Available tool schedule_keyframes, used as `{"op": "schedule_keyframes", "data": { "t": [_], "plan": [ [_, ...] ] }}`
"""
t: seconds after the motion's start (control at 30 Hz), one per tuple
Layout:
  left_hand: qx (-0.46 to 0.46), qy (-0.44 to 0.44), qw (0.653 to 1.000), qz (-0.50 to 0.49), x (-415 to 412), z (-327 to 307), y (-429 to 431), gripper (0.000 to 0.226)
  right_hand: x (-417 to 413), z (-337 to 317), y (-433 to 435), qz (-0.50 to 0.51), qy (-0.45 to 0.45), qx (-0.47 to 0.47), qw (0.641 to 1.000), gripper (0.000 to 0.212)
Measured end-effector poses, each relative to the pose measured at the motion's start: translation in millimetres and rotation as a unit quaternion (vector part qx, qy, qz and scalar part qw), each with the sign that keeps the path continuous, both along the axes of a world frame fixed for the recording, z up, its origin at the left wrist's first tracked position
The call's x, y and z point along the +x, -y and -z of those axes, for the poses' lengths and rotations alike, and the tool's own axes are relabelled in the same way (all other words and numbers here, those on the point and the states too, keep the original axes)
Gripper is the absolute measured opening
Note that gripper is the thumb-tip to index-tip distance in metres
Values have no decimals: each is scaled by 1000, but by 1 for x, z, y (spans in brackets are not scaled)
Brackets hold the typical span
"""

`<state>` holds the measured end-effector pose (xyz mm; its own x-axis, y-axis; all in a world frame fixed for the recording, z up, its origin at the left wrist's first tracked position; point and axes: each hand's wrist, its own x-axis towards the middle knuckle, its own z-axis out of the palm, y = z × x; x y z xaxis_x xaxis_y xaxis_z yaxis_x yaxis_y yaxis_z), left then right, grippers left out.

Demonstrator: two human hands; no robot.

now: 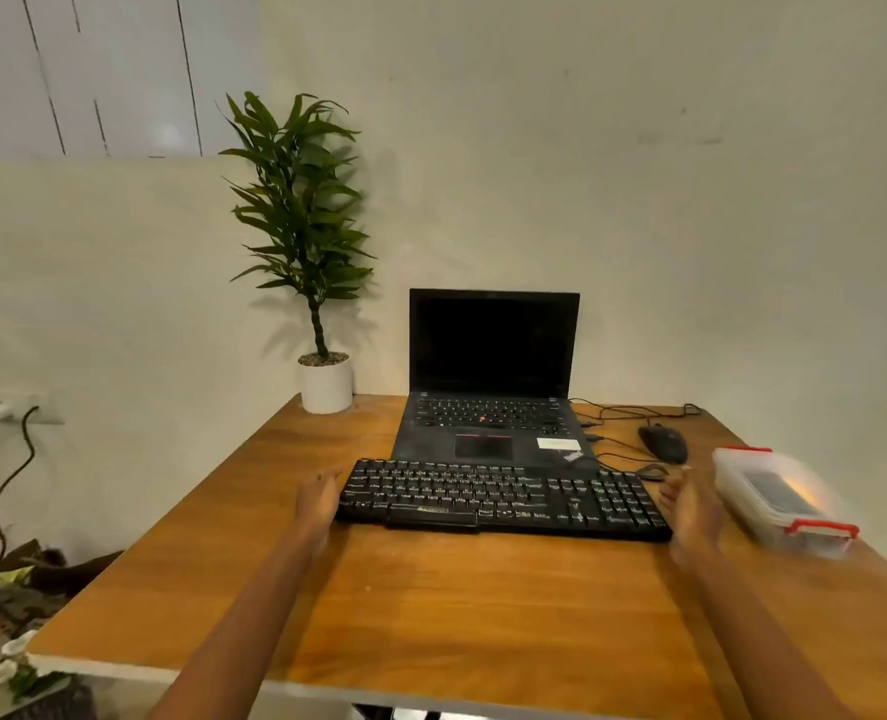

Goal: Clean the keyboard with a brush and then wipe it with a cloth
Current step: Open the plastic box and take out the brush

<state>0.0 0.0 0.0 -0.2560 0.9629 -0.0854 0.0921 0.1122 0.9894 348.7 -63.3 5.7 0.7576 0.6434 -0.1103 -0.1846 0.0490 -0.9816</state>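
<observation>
A black full-size keyboard [498, 498] lies flat on the wooden table [431, 605], in front of an open laptop. My left hand [317, 504] is at the keyboard's left end with straight fingers against its edge. At the right end, my right hand [690, 511] is stretched out flat beside the keyboard, fingers straight. Neither hand holds anything. No brush or loose cloth shows in this view.
A black laptop [490, 387] stands open behind the keyboard, with a black mouse [663, 443] and thin cables to its right. A clear plastic box with red clips [781, 498] sits at the table's right edge. A potted plant [324, 381] stands at the back left.
</observation>
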Motion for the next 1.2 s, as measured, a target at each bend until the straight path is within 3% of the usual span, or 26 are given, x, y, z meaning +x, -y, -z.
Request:
{"op": "schedule_keyframes", "data": {
  "t": [0.07, 0.23, 0.77, 1.2],
  "plan": [
    [-13, 14, 1000, 5, -1, 6, 0, 36, -4, 6, 5, -18, -43, 22, 999, 30],
    [-33, 19, 999, -13, 0, 22, -5, 31, -8, 13, 8, -28, -29, 24, 999, 37],
    [54, 55, 997, -6, -31, 52, 75, 41, 5, 41, 66, -48, -24, 16, 998, 38],
    [61, 53, 997, -7, -39, 55, 128, 40, 3, 56, 110, -19, -22, 42, 999, 36]
  ]
}}
